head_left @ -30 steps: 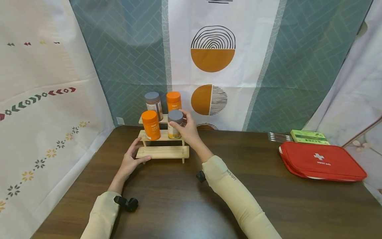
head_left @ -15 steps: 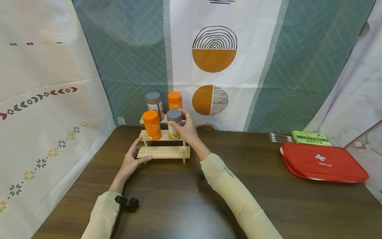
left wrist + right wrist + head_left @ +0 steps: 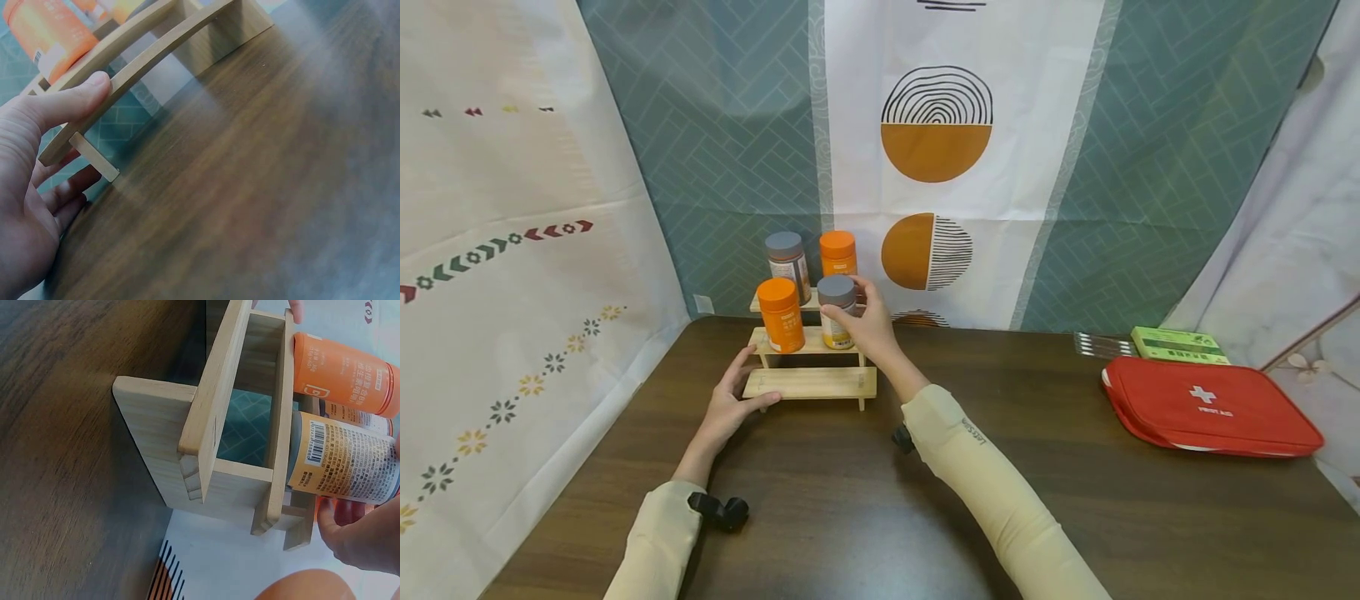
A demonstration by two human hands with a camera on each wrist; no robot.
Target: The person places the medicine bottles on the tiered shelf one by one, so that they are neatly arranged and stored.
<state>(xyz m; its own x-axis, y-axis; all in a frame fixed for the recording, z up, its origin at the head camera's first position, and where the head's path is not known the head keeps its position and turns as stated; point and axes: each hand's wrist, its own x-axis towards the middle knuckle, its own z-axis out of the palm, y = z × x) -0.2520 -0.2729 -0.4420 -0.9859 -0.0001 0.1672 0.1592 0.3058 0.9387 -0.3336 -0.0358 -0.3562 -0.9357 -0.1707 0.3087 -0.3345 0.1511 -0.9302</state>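
Observation:
A three-step wooden display rack (image 3: pixel 808 383) stands on the table. My left hand (image 3: pixel 727 410) grips the left end of its lowest step; in the left wrist view the thumb lies over the step's front edge. On the middle step my right hand (image 3: pixel 872 327) holds a grey-lidded pill bottle (image 3: pixel 837 321) between thumb and fingers, its base at the step's surface in the right wrist view (image 3: pixel 340 456). To its left stands an orange bottle (image 3: pixel 782 321). A second grey-lidded bottle (image 3: pixel 788 271) and a second orange bottle (image 3: pixel 838 254), partly hidden, stand on the top step.
A red first aid pouch (image 3: pixel 1210 408) lies at the right of the brown table (image 3: pixel 850 508). Behind it are a green box (image 3: pixel 1178 345) and a clear pack of swabs (image 3: pixel 1103 344). A patterned cloth (image 3: pixel 940 200) hangs behind the rack.
The grey-lidded bottle in my right hand has shifted slightly left along the middle step, towards the orange one. My left hand keeps its grip on the rack.

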